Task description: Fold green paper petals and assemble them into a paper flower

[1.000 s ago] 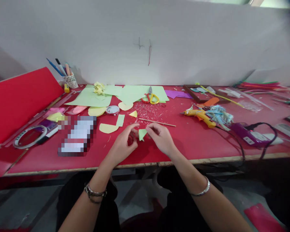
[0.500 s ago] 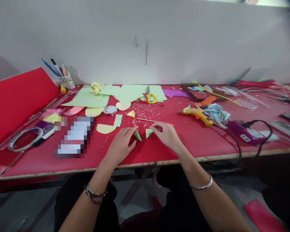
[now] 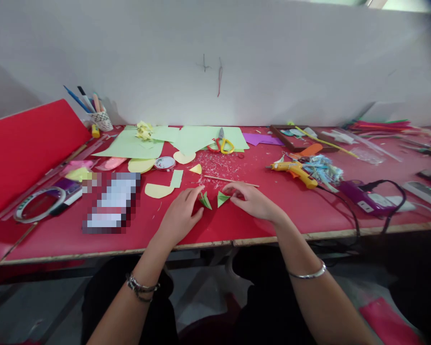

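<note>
My left hand (image 3: pixel 181 213) rests on the red table (image 3: pixel 237 225), its fingertips pinching a small folded green paper piece (image 3: pixel 204 200). My right hand (image 3: pixel 253 201) lies beside it, its fingers pinching a second small green folded piece (image 3: pixel 221 198). The two pieces sit close together, a small gap between them. A thin wooden stick (image 3: pixel 232 180) lies just behind my hands, among white paper scraps (image 3: pixel 217 165).
Light green sheets (image 3: pixel 187 139), scissors with red and yellow handles (image 3: pixel 221 143), yellow cut shapes (image 3: pixel 158 190), a yellow glue gun (image 3: pixel 294 171), a purple device with a cable (image 3: pixel 362 199), a pen cup (image 3: pixel 102 120), a tape roll (image 3: pixel 39 203) and a red board (image 3: pixel 25 148) at left.
One green piece between both hands has become two, one at each hand. My hands have drawn slightly apart and lowered to the table.
</note>
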A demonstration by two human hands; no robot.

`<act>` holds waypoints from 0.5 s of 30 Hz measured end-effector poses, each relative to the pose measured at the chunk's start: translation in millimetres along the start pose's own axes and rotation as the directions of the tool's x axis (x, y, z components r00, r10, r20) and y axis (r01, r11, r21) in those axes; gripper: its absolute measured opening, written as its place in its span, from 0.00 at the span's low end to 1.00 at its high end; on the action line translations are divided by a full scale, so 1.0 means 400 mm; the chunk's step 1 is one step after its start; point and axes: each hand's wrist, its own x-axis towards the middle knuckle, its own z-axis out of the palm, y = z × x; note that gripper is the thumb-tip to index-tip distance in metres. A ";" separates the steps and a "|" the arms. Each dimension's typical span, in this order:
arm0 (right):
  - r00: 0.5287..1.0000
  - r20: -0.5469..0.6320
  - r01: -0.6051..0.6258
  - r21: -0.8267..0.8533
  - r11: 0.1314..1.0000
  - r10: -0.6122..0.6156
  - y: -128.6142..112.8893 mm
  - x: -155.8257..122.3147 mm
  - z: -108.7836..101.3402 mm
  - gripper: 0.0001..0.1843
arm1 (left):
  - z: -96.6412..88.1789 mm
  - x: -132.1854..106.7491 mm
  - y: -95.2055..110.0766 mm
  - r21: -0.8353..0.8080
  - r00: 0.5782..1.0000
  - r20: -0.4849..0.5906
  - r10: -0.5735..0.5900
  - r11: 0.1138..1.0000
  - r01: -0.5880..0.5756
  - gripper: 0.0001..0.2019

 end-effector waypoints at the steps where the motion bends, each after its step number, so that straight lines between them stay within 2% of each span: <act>1: 0.999 0.028 0.023 -0.001 1.000 -0.023 -0.001 -0.003 -0.004 0.14 | 0.001 0.000 0.000 0.001 1.000 0.002 0.003 1.000 -0.003 0.22; 5: 0.996 0.022 0.089 -0.066 0.994 -0.088 -0.005 -0.003 0.000 0.11 | 0.003 -0.001 -0.002 0.015 1.000 -0.002 0.010 1.000 -0.010 0.22; 12: 1.000 -0.019 0.010 -0.168 0.986 -0.013 -0.008 0.012 0.018 0.06 | -0.001 0.001 -0.002 -0.003 0.998 0.008 0.065 0.998 -0.065 0.23; 15: 0.999 -0.012 0.050 -0.160 0.986 -0.053 -0.008 0.011 0.022 0.07 | 0.000 0.004 -0.004 0.016 0.995 0.014 0.102 0.995 -0.102 0.22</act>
